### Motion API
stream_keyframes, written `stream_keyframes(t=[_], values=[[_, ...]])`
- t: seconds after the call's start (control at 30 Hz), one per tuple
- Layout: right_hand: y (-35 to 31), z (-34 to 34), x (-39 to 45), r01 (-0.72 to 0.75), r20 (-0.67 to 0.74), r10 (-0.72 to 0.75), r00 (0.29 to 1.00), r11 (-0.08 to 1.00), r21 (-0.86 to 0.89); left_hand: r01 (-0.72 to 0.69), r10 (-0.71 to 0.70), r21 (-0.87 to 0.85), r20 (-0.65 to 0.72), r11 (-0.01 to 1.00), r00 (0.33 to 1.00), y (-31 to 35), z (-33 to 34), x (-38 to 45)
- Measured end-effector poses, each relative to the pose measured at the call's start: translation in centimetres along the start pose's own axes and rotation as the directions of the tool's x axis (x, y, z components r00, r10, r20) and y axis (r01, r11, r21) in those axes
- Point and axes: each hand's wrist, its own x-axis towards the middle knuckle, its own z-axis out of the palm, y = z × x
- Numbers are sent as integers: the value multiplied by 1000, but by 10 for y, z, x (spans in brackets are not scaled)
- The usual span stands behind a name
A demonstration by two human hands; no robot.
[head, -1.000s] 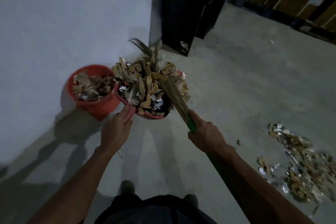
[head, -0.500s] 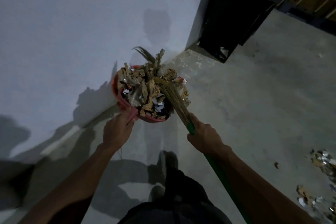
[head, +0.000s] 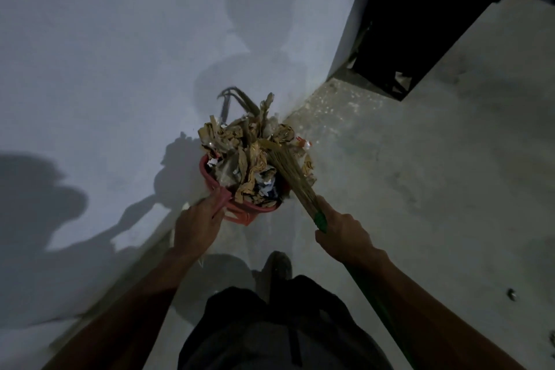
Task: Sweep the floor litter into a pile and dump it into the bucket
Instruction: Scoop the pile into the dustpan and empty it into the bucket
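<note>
My left hand (head: 196, 224) grips the pink handle of the dustpan (head: 240, 207), which is heaped with torn cardboard and paper litter (head: 252, 156). My right hand (head: 341, 233) is wrapped round the green broom (head: 295, 181), its bristles pressing on the heap. The red bucket (head: 240, 218) sits right under the dustpan, against the wall (head: 120, 69), mostly hidden. My shoe (head: 279, 263) stands on the concrete floor (head: 420, 174).

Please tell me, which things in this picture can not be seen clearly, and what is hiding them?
Head view:
- Bucket: mostly covered by the heaped dustpan; only a red piece shows.
- Broom tip: buried in the litter.
- Broom handle: covered by the right hand and forearm.
- Left hand fingers: blurred on the dustpan handle.
- Dark opening: too dark.
</note>
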Motion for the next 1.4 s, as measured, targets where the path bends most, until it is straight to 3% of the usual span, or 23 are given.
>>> stream_keyframes(t=[0.23, 0.4, 0.6, 0.83, 1.1, 1.23, 1.4], values=[[-36, 4, 35, -101, 52, 99, 994, 994, 40, -30, 17, 68, 188, 997, 982, -32, -14, 69], [-74, 32, 62, -193, 101, 184, 978, 977, 91, -198, 182, 38, 255, 979, 950, -74, -22, 122], [-138, 73, 106, -353, 178, 321, 930, 917, 188, -317, 251, 87, 430, 945, 867, -132, -21, 197], [-185, 101, 146, -476, 241, 418, 876, 832, 285, -492, 337, 213, 504, 844, 796, -144, -19, 249], [-179, 126, 182, -538, 312, 449, 838, 777, 326, -610, 269, 352, 665, 709, 697, -97, -10, 294], [-166, 142, 211, -541, 317, 444, 838, 752, 377, -529, 138, 356, 716, 770, 684, -98, 41, 318], [-143, 161, 248, -554, 315, 462, 829, 750, 361, -618, 217, 340, 728, 709, 650, -104, 102, 342]])
